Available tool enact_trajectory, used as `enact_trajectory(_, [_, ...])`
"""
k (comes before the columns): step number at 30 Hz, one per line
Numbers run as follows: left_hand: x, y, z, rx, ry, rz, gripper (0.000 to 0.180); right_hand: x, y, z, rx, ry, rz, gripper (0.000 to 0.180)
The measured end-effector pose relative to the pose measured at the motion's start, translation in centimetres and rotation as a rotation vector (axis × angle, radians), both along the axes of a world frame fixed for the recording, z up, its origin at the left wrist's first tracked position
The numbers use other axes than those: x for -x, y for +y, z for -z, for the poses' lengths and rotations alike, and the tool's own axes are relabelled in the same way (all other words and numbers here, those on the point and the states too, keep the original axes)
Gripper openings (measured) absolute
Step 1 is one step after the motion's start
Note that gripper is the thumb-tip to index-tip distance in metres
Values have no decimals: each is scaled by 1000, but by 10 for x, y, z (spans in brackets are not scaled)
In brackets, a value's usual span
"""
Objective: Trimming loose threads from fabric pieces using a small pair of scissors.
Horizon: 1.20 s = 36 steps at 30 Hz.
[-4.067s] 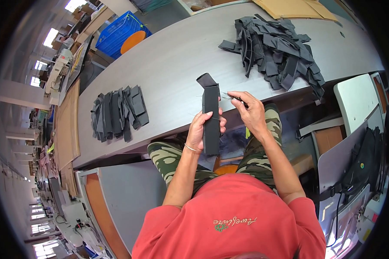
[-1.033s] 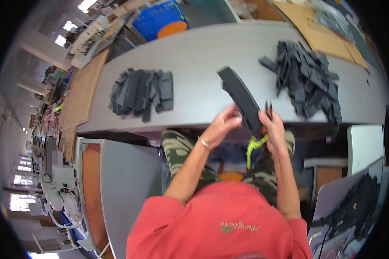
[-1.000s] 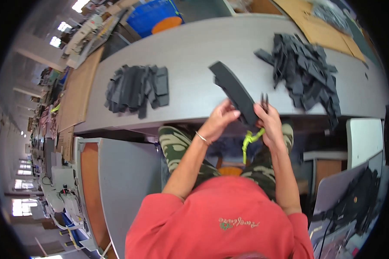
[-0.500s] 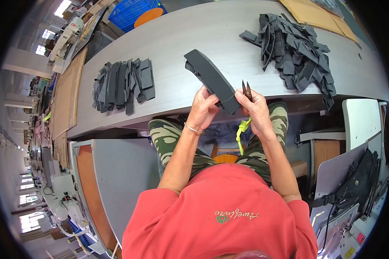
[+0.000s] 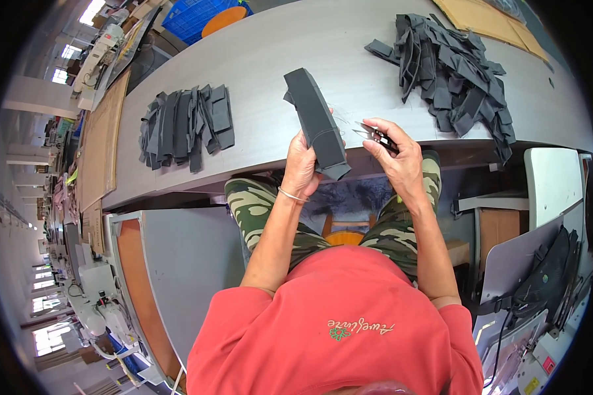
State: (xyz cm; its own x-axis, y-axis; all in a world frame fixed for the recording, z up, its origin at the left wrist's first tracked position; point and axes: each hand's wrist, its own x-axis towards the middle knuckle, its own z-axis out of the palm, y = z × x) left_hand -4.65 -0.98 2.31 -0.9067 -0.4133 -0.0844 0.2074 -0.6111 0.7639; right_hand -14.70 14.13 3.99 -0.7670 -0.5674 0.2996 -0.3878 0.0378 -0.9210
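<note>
My left hand (image 5: 302,166) is closed on a dark grey folded fabric piece (image 5: 315,122), held tilted above the table's near edge. Loose threads (image 5: 338,117) stick out from its right side. Between the thumb and fingers of my right hand (image 5: 400,158) sits a pair of thread snips (image 5: 380,138), blades pointing left toward the fabric and apart from it. To the left on the table lies a row of similar grey fabric pieces (image 5: 184,125). A larger, tangled heap of such pieces (image 5: 441,79) lies at the right, partly hanging over the near edge.
The pale grey table (image 5: 263,92) curves across in front of me. A brown cardboard sheet (image 5: 491,29) lies at its far right, a blue crate (image 5: 190,20) and an orange round stool (image 5: 224,21) beyond. A grey cabinet (image 5: 184,270) stands at my left, a black bag (image 5: 540,270) at my right.
My right hand has come off the fabric and turned the snips from pointing up to pointing left. My left hand has tilted the fabric piece more upright. The yellow-green strap no longer shows.
</note>
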Motion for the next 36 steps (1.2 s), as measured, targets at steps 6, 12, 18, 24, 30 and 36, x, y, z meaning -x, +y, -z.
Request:
enact_trajectory(6, [0,3,0,42,-49,-12,51,0,-3,-8,-115,384,25,22])
enact_trajectory(12, [-1,4,3,24,4,89,53,-3,-5,-6,-152,461,37,18])
enact_trajectory(18, [-1,7,2,-20,6,87,52,-3,-1,1,-77,340,62,16])
enact_trajectory(24, [-2,6,2,-15,-11,84,51,-4,2,-4,-129,404,46,17])
enact_trajectory(30, [-1,9,-1,19,-36,96,50,-5,1,-1,-123,357,12,18])
enact_trajectory(36, [-2,8,0,23,-44,113,51,-7,1,0,-86,267,-20,17])
